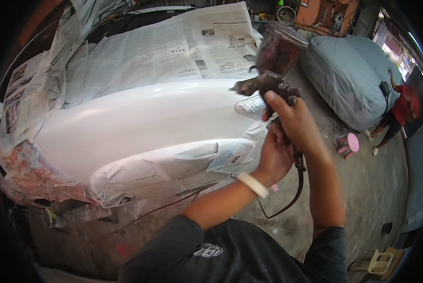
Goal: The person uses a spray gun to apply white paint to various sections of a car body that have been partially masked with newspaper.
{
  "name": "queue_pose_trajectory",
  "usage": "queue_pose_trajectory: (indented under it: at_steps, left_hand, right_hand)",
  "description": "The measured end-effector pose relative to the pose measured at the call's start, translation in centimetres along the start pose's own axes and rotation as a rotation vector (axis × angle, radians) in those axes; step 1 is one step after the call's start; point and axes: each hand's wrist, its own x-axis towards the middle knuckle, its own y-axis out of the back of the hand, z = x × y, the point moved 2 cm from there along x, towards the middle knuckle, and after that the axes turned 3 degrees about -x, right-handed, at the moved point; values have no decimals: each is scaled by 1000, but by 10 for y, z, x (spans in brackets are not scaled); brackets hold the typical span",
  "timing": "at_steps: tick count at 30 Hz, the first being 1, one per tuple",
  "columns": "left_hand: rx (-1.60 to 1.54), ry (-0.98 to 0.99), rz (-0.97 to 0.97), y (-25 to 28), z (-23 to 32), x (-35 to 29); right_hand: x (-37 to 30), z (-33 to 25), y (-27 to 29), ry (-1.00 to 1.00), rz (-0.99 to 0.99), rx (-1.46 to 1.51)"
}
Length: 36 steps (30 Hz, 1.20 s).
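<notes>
My right hand grips a dark, paint-stained spray gun, its thumb along the back of the body. A clear, reddish-stained cup stands on top of the gun, and its nozzle points left. Just below, my left hand curls its fingers at the lower handle, partly hidden by my right hand. A dark hose hangs from the grip. To the left is a glossy white car fender, apart from the nozzle. Newspaper and plastic sheeting mask the car around it. A pale band circles my left wrist.
A car under a grey cover stands at the far right. Beside it are a pink stool and a person in a red top. A thin hose crosses the concrete floor. A pale chair-like frame is at lower right.
</notes>
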Motion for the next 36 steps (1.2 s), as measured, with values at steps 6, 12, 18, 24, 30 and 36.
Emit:
queue_pose_trajectory:
  at_steps: [6,12,18,24,30,36]
  left_hand:
    - [200,-188,250,-42,6,-33]
    - [52,85,213,7,-37,7]
    - [-14,303,269,17,-75,18]
    - [-321,265,-247,57,-45,-40]
    - [81,224,386,-19,47,-122]
    - [339,82,394,-46,140,-222]
  right_hand:
    - [-16,-10,-21,183,-178,-4]
    - [-10,24,23,0,86,65]
    - [-21,69,57,-40,415,22]
    - [-46,67,6,-51,364,130]
    - [-70,34,-89,-1,203,198]
    - [-96,-15,-204,103,-65,228]
